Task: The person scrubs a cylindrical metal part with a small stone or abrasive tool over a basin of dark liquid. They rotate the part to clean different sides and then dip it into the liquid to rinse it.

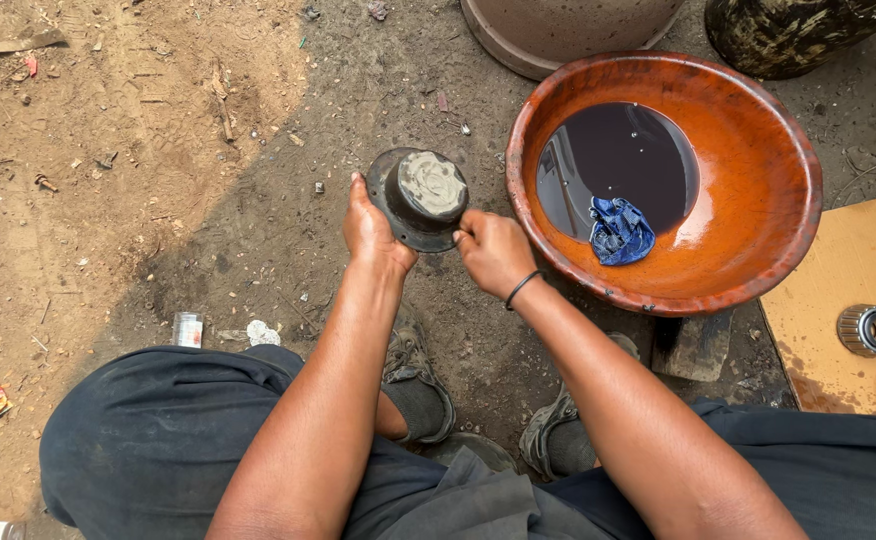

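Hands were both closed on a round metal cap (420, 197), held in the air over the dirt ground (108, 200), just beside the orange bowl (758, 180). The left hand (371, 232) gripped the rim of the cap from the left side, and the right hand (495, 250) pinched the rim on the right side with thumb and fingers. Grey grease filled the inside of the cap, and this was the main risk, I think: greasy fingers could slip on the thin rim, and the cap could fall face down into the dust, so dirt would stick in the grease. The bowl held dark liquid with a blue rag (620, 230) in it, very near the right hand; a careless elbow could tip the edge and spill it. A bearing (873, 330) lay on a cardboard sheet (858, 260), well apart, open to blowing dust
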